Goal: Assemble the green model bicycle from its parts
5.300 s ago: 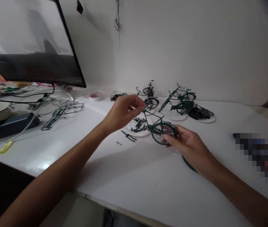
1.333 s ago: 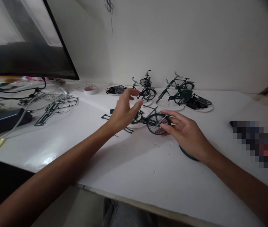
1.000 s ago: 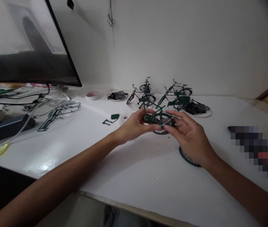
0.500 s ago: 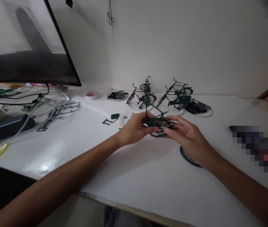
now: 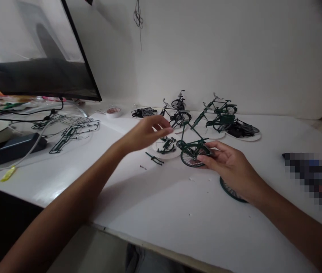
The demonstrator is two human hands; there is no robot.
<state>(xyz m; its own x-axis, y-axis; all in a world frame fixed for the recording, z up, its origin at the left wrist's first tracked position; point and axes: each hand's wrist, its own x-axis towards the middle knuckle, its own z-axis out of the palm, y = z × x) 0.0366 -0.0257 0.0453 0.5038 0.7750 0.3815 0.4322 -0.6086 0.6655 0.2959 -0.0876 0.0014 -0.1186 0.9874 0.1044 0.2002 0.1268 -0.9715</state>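
Observation:
My right hand grips the rear wheel of a dark green model bicycle frame standing on the white table. My left hand hovers with fingers stretched out above a small white plate that carries small green parts. A loose fork piece and a tiny screw lie just left of the plate. A loose wheel lies flat beside my right wrist.
Several finished model bicycles stand on white plates near the wall. A monitor leans at the left, with plastic part sprues, cables and a dark box beneath it. A tape roll sits behind.
My left hand has let go of the bicycle frame and moved left and up over the plate. My right hand has set the frame lower, toward the table.

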